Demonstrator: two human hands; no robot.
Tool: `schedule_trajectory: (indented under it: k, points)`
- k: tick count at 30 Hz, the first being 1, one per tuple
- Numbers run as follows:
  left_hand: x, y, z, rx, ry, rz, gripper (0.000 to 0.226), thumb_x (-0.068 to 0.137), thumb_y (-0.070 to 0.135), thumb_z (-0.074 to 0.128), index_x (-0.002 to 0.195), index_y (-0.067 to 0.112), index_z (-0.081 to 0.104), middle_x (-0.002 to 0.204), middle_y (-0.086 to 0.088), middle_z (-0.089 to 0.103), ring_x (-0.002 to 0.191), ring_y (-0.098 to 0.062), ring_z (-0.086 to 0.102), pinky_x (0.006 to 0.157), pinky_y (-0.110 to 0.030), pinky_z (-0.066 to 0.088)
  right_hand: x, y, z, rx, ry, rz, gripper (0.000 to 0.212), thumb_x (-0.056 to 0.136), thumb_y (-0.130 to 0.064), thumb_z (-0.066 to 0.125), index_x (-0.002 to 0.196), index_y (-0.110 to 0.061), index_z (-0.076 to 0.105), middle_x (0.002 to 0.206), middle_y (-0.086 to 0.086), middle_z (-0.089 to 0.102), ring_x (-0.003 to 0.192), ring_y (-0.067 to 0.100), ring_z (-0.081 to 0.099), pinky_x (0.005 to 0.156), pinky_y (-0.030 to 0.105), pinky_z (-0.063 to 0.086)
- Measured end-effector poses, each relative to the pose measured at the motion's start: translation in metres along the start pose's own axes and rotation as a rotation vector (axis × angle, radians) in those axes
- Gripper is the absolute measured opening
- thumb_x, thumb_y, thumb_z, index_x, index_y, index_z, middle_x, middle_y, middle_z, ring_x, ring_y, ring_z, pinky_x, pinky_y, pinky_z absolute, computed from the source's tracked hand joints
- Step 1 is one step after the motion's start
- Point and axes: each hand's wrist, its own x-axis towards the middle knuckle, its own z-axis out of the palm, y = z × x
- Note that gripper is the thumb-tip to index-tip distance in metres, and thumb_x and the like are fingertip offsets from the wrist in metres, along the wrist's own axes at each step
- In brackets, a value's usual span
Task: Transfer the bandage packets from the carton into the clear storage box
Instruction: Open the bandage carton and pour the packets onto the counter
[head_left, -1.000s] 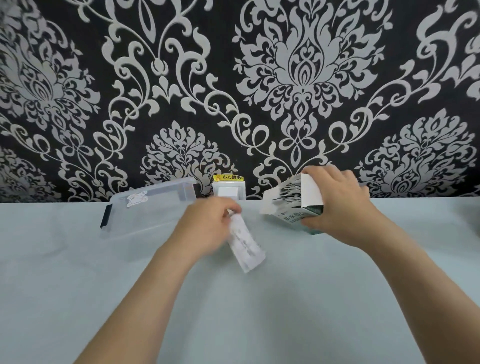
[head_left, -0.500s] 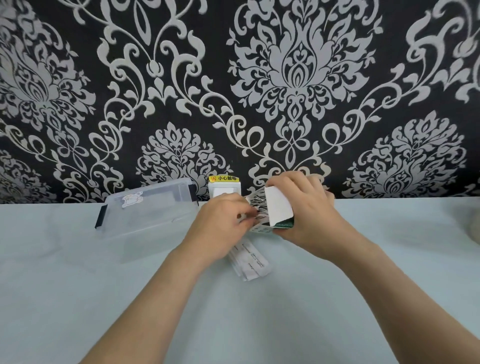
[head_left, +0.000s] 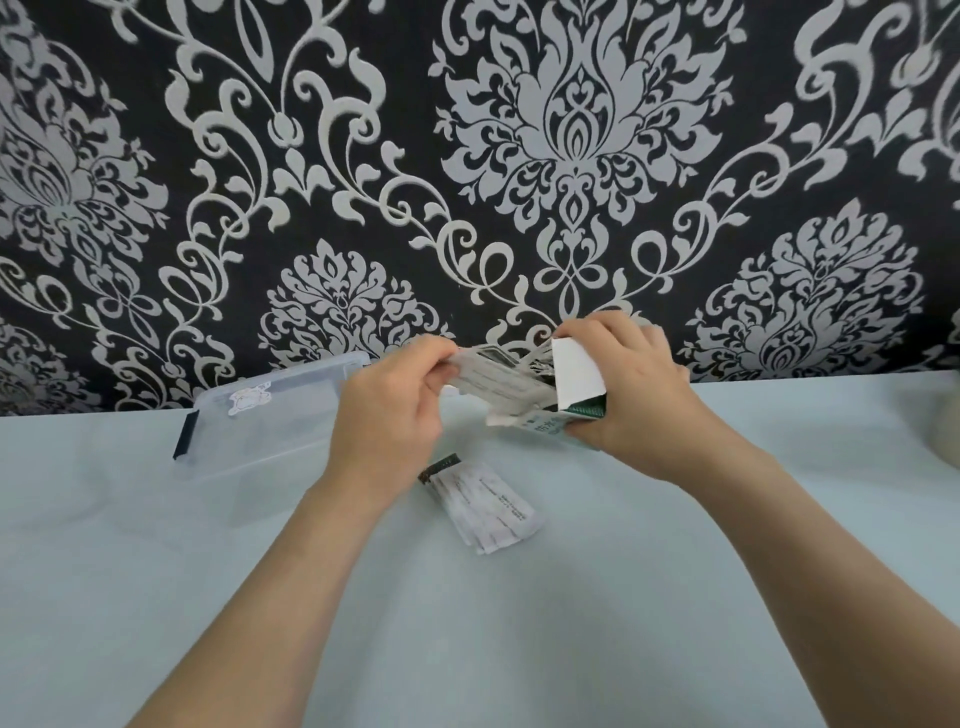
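Note:
My right hand (head_left: 639, 395) grips the small white and green carton (head_left: 576, 384), tilted with its open flap towards the left. My left hand (head_left: 389, 410) pinches a bunch of white bandage packets (head_left: 493, 382) that stick halfway out of the carton's mouth. A small stack of bandage packets on the table (head_left: 483, 506) lies below the hands. The clear storage box (head_left: 265, 421), with a sticker on its lid and a dark latch at its left end, stands at the left against the wall, partly hidden by my left hand.
The pale blue table (head_left: 156, 571) runs to a wall with black and white patterned wallpaper (head_left: 571, 156). A pale rounded object (head_left: 948, 431) shows at the right edge.
My left hand laid a packet stack on the table, went to the carton's mouth, and now draws more packets out to the left. The carton moved left and tilted.

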Motion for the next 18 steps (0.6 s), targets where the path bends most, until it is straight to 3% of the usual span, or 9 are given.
schedule_trajectory:
  k: [4,8,10,12,14,15,18]
  points:
    - [0.005,-0.002,-0.012,-0.044,0.049,-0.100,0.015,0.090,0.000,0.055,0.090,0.010,0.067,0.077,0.009,0.067,0.068,-0.007,0.065,0.063,-0.020,0.052,-0.002,0.017,-0.003,-0.086,0.009,0.064,0.075,0.073,-0.022,0.079,0.133,-0.037,0.038,0.135,-0.012,0.029,0.116,0.019,0.024,0.084,0.042,0.036]
    - [0.001,0.000,0.000,-0.198,-0.334,-0.474,0.023,0.093,0.006,0.058,0.081,0.023,0.067,0.086,-0.001,0.073,0.069,-0.011,0.070,0.070,-0.035,0.060,-0.003,0.027,-0.006,-0.132,0.035,0.099,0.074,0.072,-0.021,0.078,0.133,-0.038,0.039,0.137,-0.012,0.031,0.116,0.020,0.025,0.084,0.041,0.032]
    - [-0.008,0.001,0.012,-0.058,-0.504,-0.466,0.018,0.095,0.013,0.057,0.097,0.024,0.071,0.099,0.000,0.073,0.083,-0.015,0.069,0.083,-0.037,0.056,-0.003,0.029,-0.006,-0.143,0.063,0.097,0.074,0.072,-0.019,0.077,0.132,-0.038,0.039,0.136,-0.013,0.032,0.116,0.020,0.026,0.083,0.040,0.030]
    - [-0.015,0.002,0.019,0.243,-0.609,-0.344,0.024,0.097,0.017,0.048,0.102,0.023,0.070,0.099,0.000,0.073,0.091,-0.023,0.066,0.083,-0.039,0.053,-0.002,0.029,-0.004,-0.146,0.082,0.082,0.074,0.073,-0.017,0.077,0.133,-0.038,0.039,0.136,-0.013,0.034,0.115,0.019,0.025,0.082,0.040,0.028]
    - [-0.017,0.007,0.022,0.422,-0.522,-0.225,0.025,0.097,0.016,0.043,0.103,0.021,0.067,0.097,-0.003,0.072,0.089,-0.028,0.065,0.078,-0.042,0.053,-0.002,0.028,-0.002,-0.125,0.122,0.038,0.074,0.073,-0.017,0.078,0.133,-0.037,0.040,0.135,-0.013,0.036,0.116,0.019,0.026,0.084,0.040,0.028]
    - [-0.015,0.010,0.022,0.383,-0.420,-0.185,0.025,0.097,0.017,0.045,0.109,0.021,0.067,0.101,-0.002,0.071,0.089,-0.027,0.065,0.078,-0.041,0.053,-0.001,0.025,-0.002,-0.098,0.145,0.017,0.073,0.072,-0.018,0.079,0.133,-0.036,0.041,0.135,-0.013,0.038,0.117,0.020,0.026,0.085,0.042,0.031]
    - [-0.008,0.024,0.020,-0.034,-0.177,-0.115,0.027,0.095,0.019,0.056,0.120,0.021,0.064,0.105,0.010,0.065,0.089,-0.011,0.062,0.078,-0.030,0.053,-0.002,0.011,0.005,-0.016,0.213,-0.072,0.074,0.070,-0.021,0.081,0.131,-0.036,0.041,0.134,-0.013,0.039,0.115,0.019,0.028,0.086,0.044,0.036]
